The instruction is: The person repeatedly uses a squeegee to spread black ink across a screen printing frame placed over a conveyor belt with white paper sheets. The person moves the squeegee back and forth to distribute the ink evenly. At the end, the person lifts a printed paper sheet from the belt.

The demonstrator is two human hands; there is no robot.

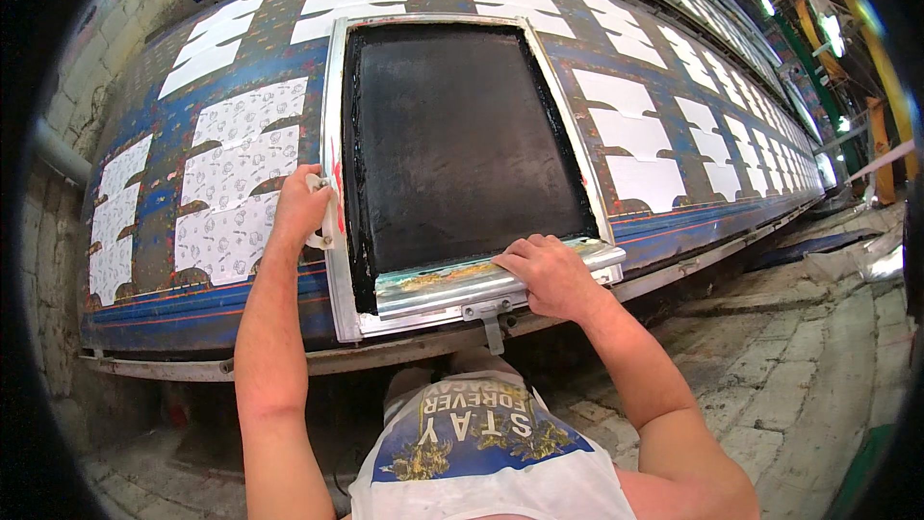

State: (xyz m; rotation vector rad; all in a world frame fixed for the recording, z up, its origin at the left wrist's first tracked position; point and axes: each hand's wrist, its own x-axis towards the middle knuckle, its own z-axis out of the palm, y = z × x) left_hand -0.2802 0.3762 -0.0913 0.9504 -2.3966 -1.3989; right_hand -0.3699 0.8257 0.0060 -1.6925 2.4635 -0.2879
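Observation:
A silkscreen printing frame [340,294] with silver metal rails lies on a long printing table. Black ink or coating covers its mesh [457,135]. My left hand [302,204] is closed around a pale handle [329,221] on the frame's left rail. At the near end, my right hand [551,275] curls its fingers over a stained metal bar [433,287], right of its middle. Below that bar a small metal bracket [493,327] hangs over the table's front edge. What lies beneath the frame is hidden.
White cut pieces with a small grey print [241,159] lie left of the frame. Plain white cut pieces [635,144] run in rows behind it and far off to the right. The blue-streaked table [664,221] has a metal front rail. Stone walls stand at left.

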